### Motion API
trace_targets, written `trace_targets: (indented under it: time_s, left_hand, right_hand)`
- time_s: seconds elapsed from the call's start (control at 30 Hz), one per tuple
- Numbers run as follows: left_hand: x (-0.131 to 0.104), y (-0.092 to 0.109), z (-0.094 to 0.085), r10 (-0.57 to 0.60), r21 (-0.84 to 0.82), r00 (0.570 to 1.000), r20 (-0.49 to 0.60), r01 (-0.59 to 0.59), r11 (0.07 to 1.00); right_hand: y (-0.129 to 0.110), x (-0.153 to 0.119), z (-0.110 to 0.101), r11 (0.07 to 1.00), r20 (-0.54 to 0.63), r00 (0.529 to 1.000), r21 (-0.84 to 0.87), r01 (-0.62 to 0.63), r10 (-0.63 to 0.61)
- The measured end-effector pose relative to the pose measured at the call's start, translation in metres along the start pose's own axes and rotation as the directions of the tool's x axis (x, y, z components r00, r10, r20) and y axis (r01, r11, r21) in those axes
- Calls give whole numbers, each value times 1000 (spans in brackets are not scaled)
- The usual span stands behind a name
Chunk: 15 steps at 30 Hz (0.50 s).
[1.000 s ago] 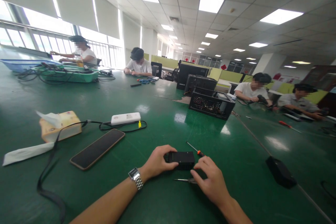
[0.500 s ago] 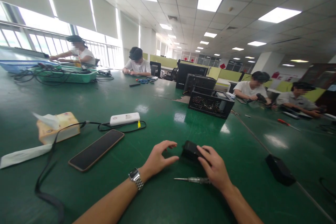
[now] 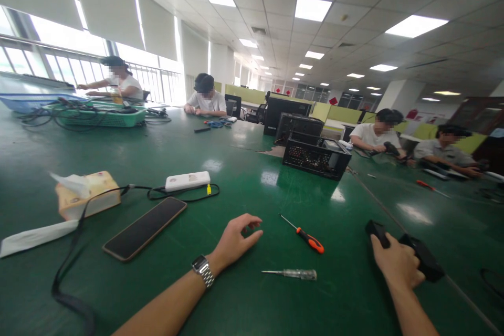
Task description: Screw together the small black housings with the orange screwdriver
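Note:
My right hand (image 3: 397,260) grips a small black box-shaped piece (image 3: 378,231) at the right, close beside another black block (image 3: 425,260) on the green table. What kind of part the piece is, I cannot make out. My left hand (image 3: 238,236) rests at the middle with fingers apart and curved, holding nothing; a wristwatch (image 3: 203,270) is on that wrist. Between the hands lies an orange and black screwdriver (image 3: 309,239), its tip pointing up and left. Nearer to me is a screwdriver with a clear handle (image 3: 297,273), its tip pointing left.
Left of my hands are a smartphone (image 3: 145,228), a white power bank (image 3: 188,180) with a black cable, and a tissue pack (image 3: 88,195). Opened black computer cases (image 3: 317,156) stand ahead. A green basket (image 3: 134,117) of cables sits at far left. Several people work around the table.
My right hand has carried the black piece from the middle to the right, beside the other black block. The orange screwdriver is now uncovered. My left hand has barely moved.

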<state>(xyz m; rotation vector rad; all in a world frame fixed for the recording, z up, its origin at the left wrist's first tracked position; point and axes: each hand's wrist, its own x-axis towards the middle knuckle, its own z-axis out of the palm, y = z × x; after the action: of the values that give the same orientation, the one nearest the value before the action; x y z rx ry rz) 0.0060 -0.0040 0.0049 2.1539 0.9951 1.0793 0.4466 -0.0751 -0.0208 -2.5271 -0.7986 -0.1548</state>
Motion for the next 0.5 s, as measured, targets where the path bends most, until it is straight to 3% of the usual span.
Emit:
trace_targets:
  time_s: [0.07,0.2,0.37,0.5]
  left_hand:
    - [0,1,0,-5,2,1000,3,5,1000]
    - [0,1,-1,-3,-2,1000,7,3,1000]
    - [-1,-1,0,-6,-2,1000,6,6,1000]
    - [-1,-3,1,-3,-13,1000,14,3,1000]
  right_hand:
    - [-6,-5,-2,999,15,999,16,33,-34]
    - [-13,-8,-16,994,-79,997,103,32,-24]
    - [-6,0,-29,985,130,991,165,-43,21]
    - [-3,5,-18,888,164,980,459,26,-113]
